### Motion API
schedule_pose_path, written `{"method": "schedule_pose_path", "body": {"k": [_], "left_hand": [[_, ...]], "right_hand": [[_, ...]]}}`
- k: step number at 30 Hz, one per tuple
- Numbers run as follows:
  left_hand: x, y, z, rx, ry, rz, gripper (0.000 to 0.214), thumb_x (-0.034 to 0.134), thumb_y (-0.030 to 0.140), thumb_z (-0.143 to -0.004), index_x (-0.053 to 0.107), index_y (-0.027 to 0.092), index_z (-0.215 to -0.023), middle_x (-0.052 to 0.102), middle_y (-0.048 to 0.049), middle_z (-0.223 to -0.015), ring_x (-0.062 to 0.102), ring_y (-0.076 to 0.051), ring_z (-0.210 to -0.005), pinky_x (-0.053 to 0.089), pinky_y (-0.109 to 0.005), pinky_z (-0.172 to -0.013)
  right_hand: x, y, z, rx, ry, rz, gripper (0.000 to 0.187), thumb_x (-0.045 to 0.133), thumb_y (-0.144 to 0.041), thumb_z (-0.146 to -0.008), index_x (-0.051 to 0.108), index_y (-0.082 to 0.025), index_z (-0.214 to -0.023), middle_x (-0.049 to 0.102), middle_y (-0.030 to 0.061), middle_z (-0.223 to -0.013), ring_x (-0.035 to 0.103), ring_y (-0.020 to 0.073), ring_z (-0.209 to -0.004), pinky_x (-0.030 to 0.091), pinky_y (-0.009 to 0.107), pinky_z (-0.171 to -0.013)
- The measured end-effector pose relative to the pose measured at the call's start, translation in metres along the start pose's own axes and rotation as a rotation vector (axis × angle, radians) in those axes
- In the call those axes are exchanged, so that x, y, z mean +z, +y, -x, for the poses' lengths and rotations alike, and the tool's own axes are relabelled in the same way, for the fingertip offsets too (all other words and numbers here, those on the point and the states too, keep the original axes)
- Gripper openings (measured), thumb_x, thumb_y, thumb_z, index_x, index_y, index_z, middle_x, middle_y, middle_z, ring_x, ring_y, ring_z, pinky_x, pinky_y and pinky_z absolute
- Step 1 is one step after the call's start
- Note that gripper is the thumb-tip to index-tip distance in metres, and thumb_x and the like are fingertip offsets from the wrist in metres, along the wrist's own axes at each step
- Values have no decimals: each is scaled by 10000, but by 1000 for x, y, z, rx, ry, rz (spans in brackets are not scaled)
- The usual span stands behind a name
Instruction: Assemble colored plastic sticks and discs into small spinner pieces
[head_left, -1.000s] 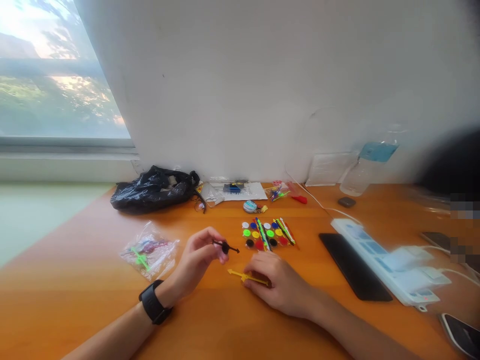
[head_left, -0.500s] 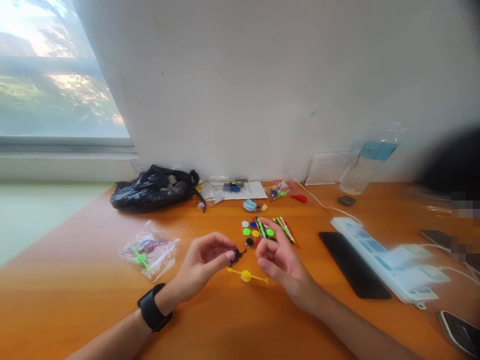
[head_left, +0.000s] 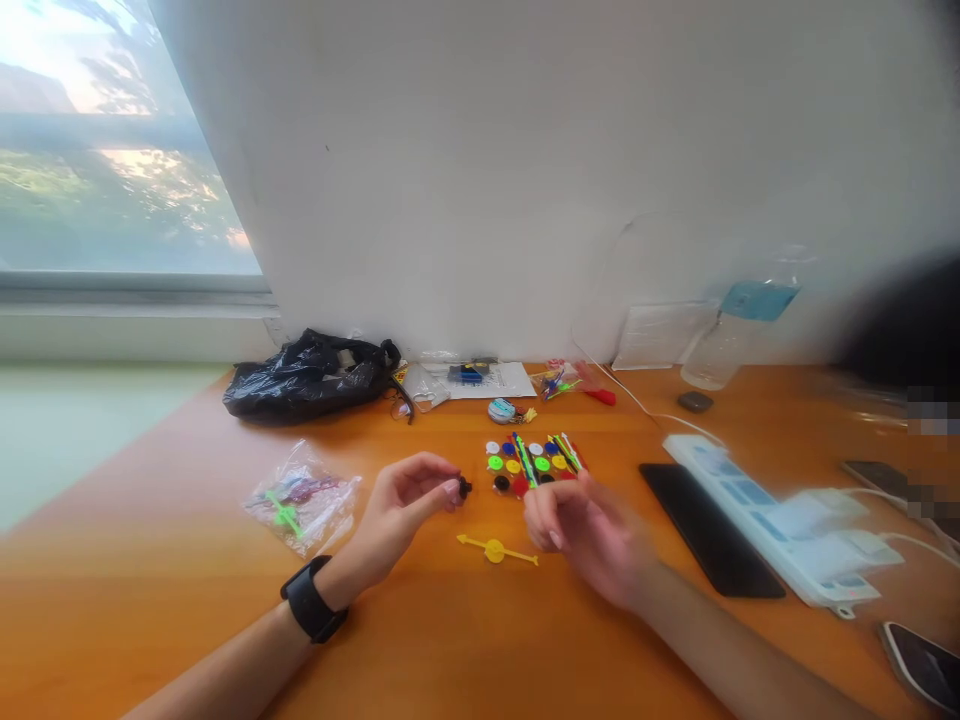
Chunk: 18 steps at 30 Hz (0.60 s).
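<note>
My left hand, with a black watch on the wrist, pinches a small black plastic piece above the orange table. My right hand hovers to the right of it, blurred by motion, fingers loosely curled and nothing seen in them. A yellow stick with a disc on it lies on the table between the hands. Just beyond lies a cluster of coloured discs and sticks.
A clear bag of parts lies to the left. At the back are a black plastic bag, papers and a water bottle. To the right are a black phone, a white power strip and another phone.
My right hand left the yellow stick on the table, rose, and now swings right. The black piece in my left hand turned, so only its end shows.
</note>
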<state>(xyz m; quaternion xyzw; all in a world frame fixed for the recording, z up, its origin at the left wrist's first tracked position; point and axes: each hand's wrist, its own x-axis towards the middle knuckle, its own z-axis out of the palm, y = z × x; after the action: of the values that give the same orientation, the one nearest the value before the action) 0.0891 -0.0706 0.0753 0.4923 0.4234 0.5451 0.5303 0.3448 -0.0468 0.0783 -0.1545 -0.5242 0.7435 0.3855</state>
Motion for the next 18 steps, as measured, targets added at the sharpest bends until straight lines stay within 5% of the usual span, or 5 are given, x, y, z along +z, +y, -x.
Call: {"method": "schedule_pose_path", "body": {"k": [18], "left_hand": [[5,-4,2,-112,-14,-75,297,889,376,-754,746,149,-881,781,-62,-840,685,-172,-755,547,-256,-724]], "right_hand": [[-4,1,1,28,39,-7,661,422,-693,-1022,670,-169,-704,446,13,-656,336,172,-627,235,345,-639]]}}
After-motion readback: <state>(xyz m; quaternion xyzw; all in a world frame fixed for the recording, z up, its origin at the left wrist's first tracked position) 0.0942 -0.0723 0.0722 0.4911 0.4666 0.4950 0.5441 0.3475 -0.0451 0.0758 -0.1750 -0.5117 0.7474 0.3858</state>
